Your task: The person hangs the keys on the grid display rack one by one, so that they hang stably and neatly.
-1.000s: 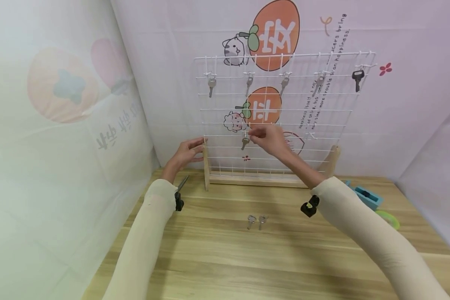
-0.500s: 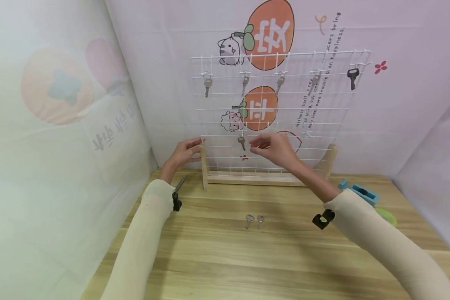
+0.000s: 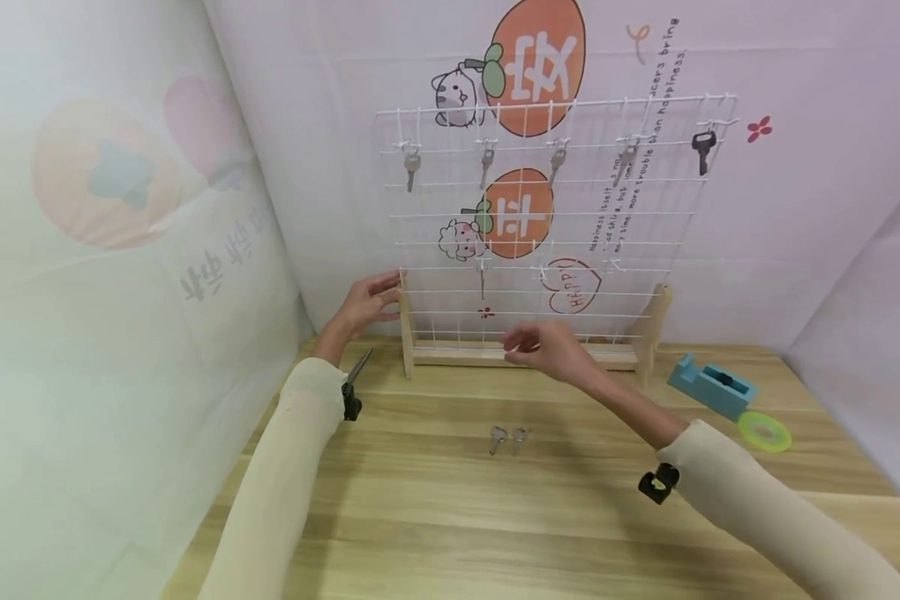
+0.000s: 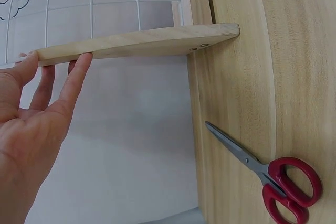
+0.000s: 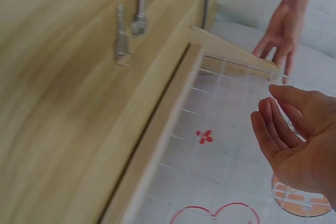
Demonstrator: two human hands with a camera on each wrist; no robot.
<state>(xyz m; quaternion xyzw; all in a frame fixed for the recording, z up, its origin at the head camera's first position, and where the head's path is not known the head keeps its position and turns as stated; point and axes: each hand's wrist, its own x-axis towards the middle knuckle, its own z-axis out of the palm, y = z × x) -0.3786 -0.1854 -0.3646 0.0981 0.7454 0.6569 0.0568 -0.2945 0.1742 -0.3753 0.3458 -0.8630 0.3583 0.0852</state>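
My left hand [image 3: 367, 304] holds the left wooden upright [image 4: 142, 40] of a white wire grid rack [image 3: 435, 215], fingers spread along its edge. My right hand [image 3: 551, 348] hovers in front of the rack's lower bar, fingers loosely bent and nothing between them. On a lower hook hangs a silver key [image 3: 483, 282], above and left of the right hand. Several silver keys [image 3: 412, 169] and one black-headed key [image 3: 703, 150] hang along the top row of hooks. Two more keys lie on the table, a left one [image 3: 498, 439] and a right one [image 3: 520, 439].
Red-handled scissors [image 4: 262, 169] lie on the table [image 3: 420, 517] left of the rack. At the right stand a blue tape dispenser [image 3: 712, 385] and a yellow-green ring [image 3: 765, 432]. Bare lower hooks [image 3: 543, 273] show right of the hanging key. A printed cloth backs the rack.
My right hand has left the lower hanging key and come down toward the rack's base, its fingers loosening. The key stays on its hook. My left hand keeps its place on the upright.
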